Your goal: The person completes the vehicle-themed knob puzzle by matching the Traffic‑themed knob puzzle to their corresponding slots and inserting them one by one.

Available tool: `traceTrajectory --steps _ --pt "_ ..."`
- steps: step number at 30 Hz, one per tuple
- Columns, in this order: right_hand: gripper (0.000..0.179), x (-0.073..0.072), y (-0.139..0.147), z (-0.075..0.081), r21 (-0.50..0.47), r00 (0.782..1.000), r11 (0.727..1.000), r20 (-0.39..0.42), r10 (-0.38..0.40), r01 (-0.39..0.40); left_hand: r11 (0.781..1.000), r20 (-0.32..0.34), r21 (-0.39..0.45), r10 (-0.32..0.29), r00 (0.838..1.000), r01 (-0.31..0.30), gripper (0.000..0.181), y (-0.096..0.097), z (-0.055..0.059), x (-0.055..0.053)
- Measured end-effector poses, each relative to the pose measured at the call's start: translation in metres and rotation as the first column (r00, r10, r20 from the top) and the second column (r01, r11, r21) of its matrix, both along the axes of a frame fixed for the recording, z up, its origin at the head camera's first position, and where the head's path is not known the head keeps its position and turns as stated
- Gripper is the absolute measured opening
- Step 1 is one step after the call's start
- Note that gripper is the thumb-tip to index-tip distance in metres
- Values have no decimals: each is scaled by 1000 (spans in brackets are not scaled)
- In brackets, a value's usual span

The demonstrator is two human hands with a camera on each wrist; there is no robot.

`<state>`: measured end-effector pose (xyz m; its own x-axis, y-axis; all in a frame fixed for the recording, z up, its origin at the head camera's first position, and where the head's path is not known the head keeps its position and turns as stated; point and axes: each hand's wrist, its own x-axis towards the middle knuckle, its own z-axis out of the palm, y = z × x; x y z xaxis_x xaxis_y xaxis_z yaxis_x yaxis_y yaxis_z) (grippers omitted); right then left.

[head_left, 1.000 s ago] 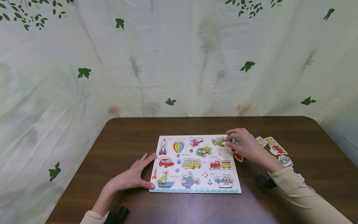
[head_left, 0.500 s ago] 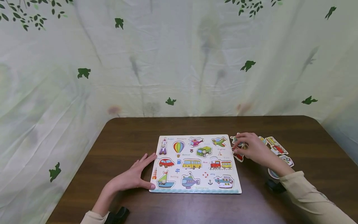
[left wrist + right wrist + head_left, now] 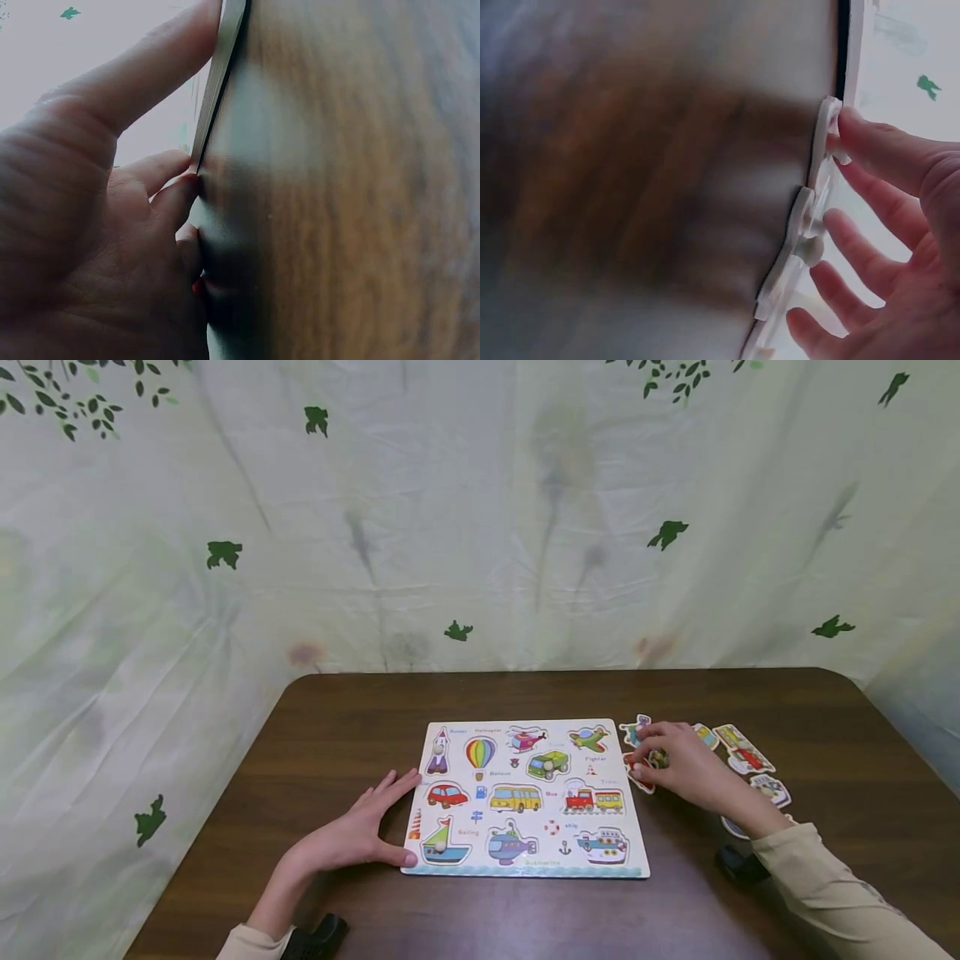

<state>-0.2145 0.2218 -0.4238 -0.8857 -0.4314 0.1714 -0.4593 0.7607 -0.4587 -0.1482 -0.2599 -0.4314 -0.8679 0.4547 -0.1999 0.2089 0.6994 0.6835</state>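
Note:
A white puzzle board (image 3: 525, 868) printed with vehicles lies on the table. My left hand (image 3: 352, 835) spreads along its left edge, thumb on the lower corner and straight fingers at the side; the left wrist view shows this hand (image 3: 90, 195) against the board's edge (image 3: 217, 82). Right of the board, my right hand (image 3: 686, 768) is over loose knobbed pieces. Its thumb and forefinger pinch the knob (image 3: 843, 153) of a red puzzle piece (image 3: 642, 785). A green puzzle piece (image 3: 658, 758) lies under the hand, partly hidden. A bluish puzzle piece (image 3: 632, 732) lies just beyond the fingers.
More loose pieces lie right of my right hand, including a red-and-yellow piece (image 3: 742, 750) and a white piece (image 3: 771, 790); the forearm hides part of this group. The brown table (image 3: 450, 693) ends at a pale curtain (image 3: 480, 527) behind.
My right hand has moved right and back from the board's upper right corner to the loose pieces, reaching the red piece. My left hand stays at the board's left edge.

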Motion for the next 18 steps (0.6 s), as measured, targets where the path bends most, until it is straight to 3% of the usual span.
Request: traceTrajectory --steps 18 --pt "13 7 5 3 -21 1000 1000 -6 22 -22 1000 16 -4 6 1000 -6 108 0 4 0"
